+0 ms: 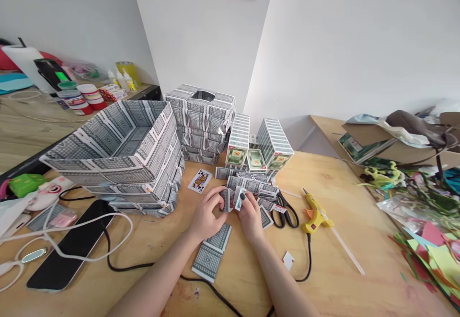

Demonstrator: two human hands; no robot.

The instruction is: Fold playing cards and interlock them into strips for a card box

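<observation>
My left hand pinches a grey-patterned playing card that looks folded. In my right hand is the white edge of a card, pressed under the thumb; whether both hands hold one card or two I cannot tell. Just beyond my fingers, folded cards stand in a row. Two face-down cards lie overlapping on the table below my hands. A queen card lies face up to the left. Black-handled scissors rest right of my right hand.
A large open box made of cards stands at left, a closed one behind it. Boxed card decks are stacked at the back. A yellow glue gun trails a black cord. A phone and white cable lie left; paper scraps right.
</observation>
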